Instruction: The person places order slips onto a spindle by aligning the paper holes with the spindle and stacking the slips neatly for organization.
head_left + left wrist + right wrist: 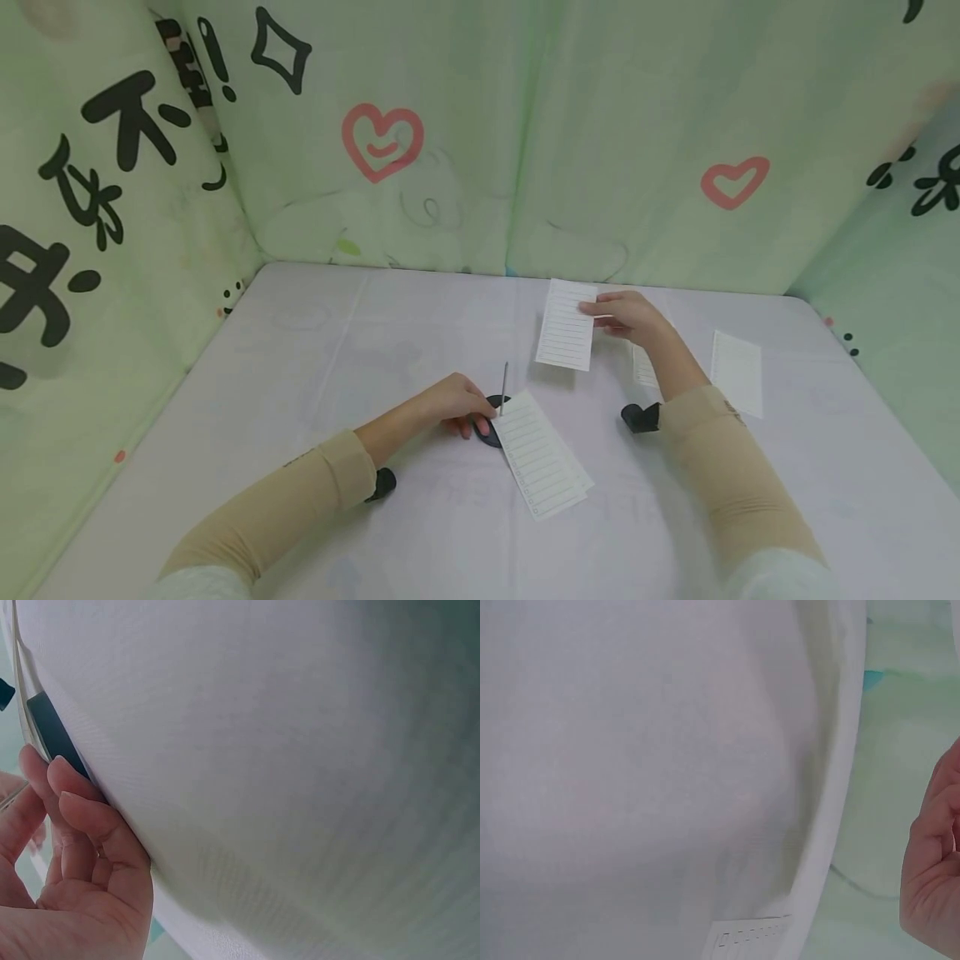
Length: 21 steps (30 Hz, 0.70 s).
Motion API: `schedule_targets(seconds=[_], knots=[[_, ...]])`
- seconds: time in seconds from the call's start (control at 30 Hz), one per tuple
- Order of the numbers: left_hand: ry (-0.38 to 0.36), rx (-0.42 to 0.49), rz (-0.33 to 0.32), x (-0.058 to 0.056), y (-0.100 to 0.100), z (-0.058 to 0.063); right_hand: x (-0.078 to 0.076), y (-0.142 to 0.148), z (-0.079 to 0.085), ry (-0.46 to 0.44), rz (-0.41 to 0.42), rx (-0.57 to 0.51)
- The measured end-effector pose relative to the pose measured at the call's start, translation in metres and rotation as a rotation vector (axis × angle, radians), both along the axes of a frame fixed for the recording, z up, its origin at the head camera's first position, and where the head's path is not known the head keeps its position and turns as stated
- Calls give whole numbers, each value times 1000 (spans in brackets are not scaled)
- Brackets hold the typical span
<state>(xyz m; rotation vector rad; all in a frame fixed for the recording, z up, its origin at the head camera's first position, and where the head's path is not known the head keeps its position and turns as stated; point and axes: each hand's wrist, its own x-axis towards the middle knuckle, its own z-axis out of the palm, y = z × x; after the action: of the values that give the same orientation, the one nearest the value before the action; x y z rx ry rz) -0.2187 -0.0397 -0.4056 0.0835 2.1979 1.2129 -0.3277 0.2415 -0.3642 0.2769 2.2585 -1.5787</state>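
A bill spike with a round black base (491, 436) and an upright metal pin (505, 379) stands mid-table. Lined paper slips (543, 467), overlapping and slightly fanned, have their top corner at the pin. My left hand (453, 406) pinches that corner with thumb and forefinger; in the left wrist view its other fingers (90, 817) curl beside the dark base (56, 735). Farther back, my right hand (626, 315) holds another lined slip (566, 325) by its right edge, raised over the table. The right wrist view catches only part of this hand (934, 877).
Two more pale slips lie at the right: one sheet (737, 373) in plain sight, another (643, 365) partly behind my right forearm. Black wrist-worn devices (640, 417) show at both wrists. Printed green curtains (465, 167) enclose the white-covered table (420, 533) at the back and sides.
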Motion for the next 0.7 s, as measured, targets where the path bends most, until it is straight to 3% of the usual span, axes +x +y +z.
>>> schedule_targets(seconds=[0.4,0.7], knots=[[8,-13,-10,0,2,0,27,-4,34,18,88,17],[9,-12,-10,2,1,2,46,-18,56,60,217,12]])
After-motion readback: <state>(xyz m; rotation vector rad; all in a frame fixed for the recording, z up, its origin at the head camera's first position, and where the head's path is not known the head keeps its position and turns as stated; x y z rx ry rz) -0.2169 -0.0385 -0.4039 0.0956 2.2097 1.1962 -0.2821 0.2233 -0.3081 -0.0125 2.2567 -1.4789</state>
